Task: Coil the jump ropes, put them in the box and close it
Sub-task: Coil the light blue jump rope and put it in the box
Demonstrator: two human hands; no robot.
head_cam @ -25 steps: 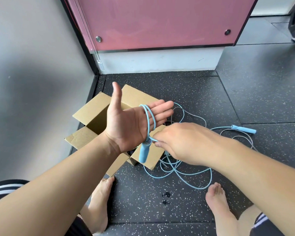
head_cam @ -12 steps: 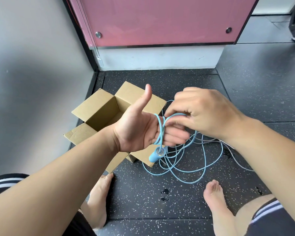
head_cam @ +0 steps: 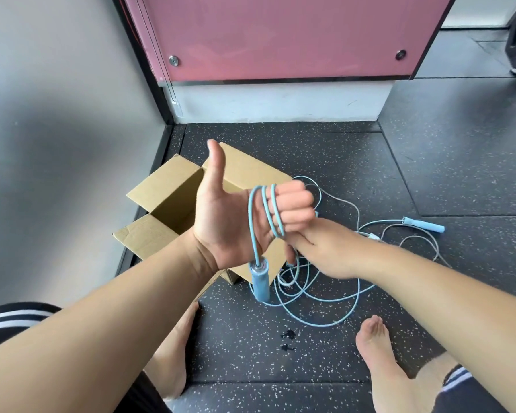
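Three turns of rope (head_cam: 264,210) wound round curled fingers (head_cam: 295,204) of left hand (head_cam: 230,222), thumb up, palm toward camera. Near handle (head_cam: 259,281) hanging below the palm on a short run of cord. Right hand (head_cam: 319,251) tucked just under the left fingers, pinching the free run at its exit from the coil; grip partly hidden, judged closed on the cord. Most of the rope loose on floor (head_cam: 251,353) in tangled loops beside the box (head_cam: 173,198), far handle (head_cam: 423,226) lying well off to the right. Greyer cord (head_cam: 429,242) mixed in near that handle; cannot tell whether a second rope. Box open, flaps out, on floor behind left hand, inside mostly hidden. Step judged: coiling, early on, with much length yet to wind, nothing seen in box, closing not begun. Next move calls for bringing the free run up and over the left fingers for another turn, under light tension to stop the existing turns slipping off the fingertips. Worth pulling slack clear of the floor tangle first, minding snags and swing from the dangling handle.
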